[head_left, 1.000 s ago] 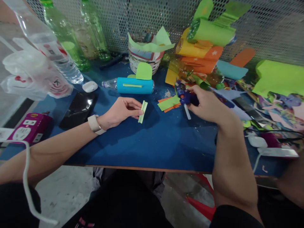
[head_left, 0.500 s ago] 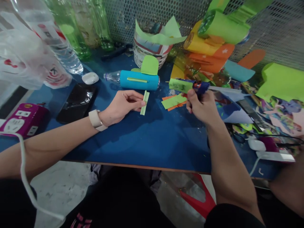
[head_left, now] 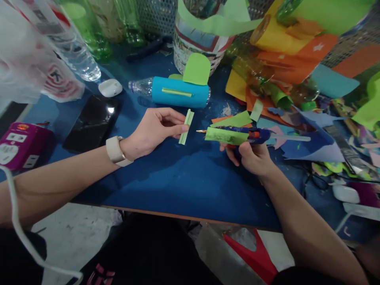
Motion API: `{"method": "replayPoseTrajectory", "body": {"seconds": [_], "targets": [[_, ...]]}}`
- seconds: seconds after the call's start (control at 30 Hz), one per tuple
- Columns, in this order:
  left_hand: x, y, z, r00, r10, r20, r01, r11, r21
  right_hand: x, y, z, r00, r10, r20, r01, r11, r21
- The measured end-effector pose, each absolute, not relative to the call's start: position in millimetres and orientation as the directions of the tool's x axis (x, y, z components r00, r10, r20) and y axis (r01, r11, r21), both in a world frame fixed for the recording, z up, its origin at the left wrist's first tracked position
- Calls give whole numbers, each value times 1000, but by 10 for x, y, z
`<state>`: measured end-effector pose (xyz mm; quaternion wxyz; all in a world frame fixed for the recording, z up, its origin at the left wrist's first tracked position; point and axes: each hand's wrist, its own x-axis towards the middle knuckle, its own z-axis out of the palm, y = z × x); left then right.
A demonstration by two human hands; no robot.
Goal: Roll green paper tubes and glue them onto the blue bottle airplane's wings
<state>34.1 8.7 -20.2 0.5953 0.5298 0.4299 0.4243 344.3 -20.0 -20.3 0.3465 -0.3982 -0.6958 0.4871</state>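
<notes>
Between thumb and fingers, my left hand [head_left: 160, 128] pinches a folded light-green paper strip [head_left: 187, 126], held tilted over the table. My right hand [head_left: 252, 156] grips a hot glue gun [head_left: 259, 135] with green paper around its barrel and a glue stick out of its back. The gun's brass tip points left, a short gap from the folded strip. Beyond my left hand lies a plastic bottle wrapped in blue paper [head_left: 181, 101], with a green strip along its side and a rounded green fin. Green and orange paper strips [head_left: 240, 118] lie behind the gun.
A basket [head_left: 204, 43] stands at the back, near green bottles [head_left: 127, 23]. A phone [head_left: 90, 124], a white earbud case [head_left: 110, 88] and a purple socket block [head_left: 23, 144] lie left. Coloured paper scraps and wrapped bottles crowd the right. The table's front edge runs before me.
My right hand has brought the glue gun lower, turning it more side-on, with its tip now closer to the folded strip. My left hand keeps its pinch. The view has shifted closer.
</notes>
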Motion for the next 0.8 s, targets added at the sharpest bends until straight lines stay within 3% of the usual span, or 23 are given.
{"method": "replayPoseTrajectory", "body": {"seconds": [0.13, 0.53, 0.8], "targets": [[336, 81, -174, 297, 952, -69, -24, 79, 997, 3406, -258, -189, -503, 863, 52, 254, 205, -945], [323, 85, -216, 318, 948, -6, -35, 18, 999, 3352, -322, -195, -444, 894, -54, 447, 169, -879], [335, 95, -244, 323, 946, 29, -74, -5, 997, 3350, -303, -213, -486, 874, 9, 434, 250, -865]]}}
